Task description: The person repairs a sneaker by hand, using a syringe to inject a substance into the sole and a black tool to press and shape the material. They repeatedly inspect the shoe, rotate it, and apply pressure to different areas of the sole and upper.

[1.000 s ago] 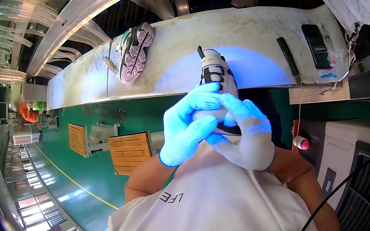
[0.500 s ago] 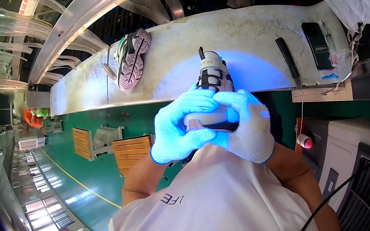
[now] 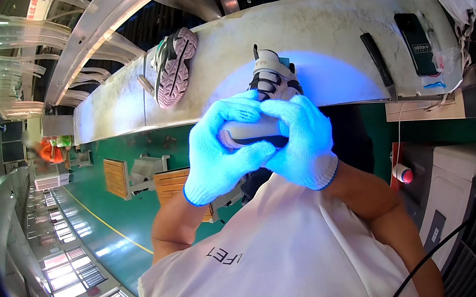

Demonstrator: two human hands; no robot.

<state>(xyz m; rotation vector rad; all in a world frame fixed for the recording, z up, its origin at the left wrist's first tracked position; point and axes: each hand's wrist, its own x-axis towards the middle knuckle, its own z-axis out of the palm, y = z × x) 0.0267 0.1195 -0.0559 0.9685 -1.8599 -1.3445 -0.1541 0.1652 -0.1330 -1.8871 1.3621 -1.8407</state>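
A white and grey sneaker with black laces [image 3: 250, 129] is held between my two gloved hands, at the near edge of the bench. Its tongue points away from me over the bench and its rounded toe end faces me. My left hand [image 3: 222, 144] wraps the shoe's left side, thumb along the near end. On the other side my right hand [image 3: 304, 137] curls over the upper, its thumb close to the left thumb. Both knitted gloves glow blue under a blue light. The fingertips partly hide the shoe's middle.
Another sneaker [image 3: 176, 69] lies on its side on the bench [image 3: 318, 24], pinkish sole showing. To the right are a black box-cutter-like tool [image 3: 376, 59], a dark phone [image 3: 415, 44] and a small plastic bag [image 3: 448, 61]. A grey machine [image 3: 454, 192] stands at my right, wooden-slatted seats [image 3: 116, 178] at left.
Both hands and the sneaker have shifted slightly left in the picture. The right hand has turned a little around the shoe. The bench appears slightly higher as the view moved.
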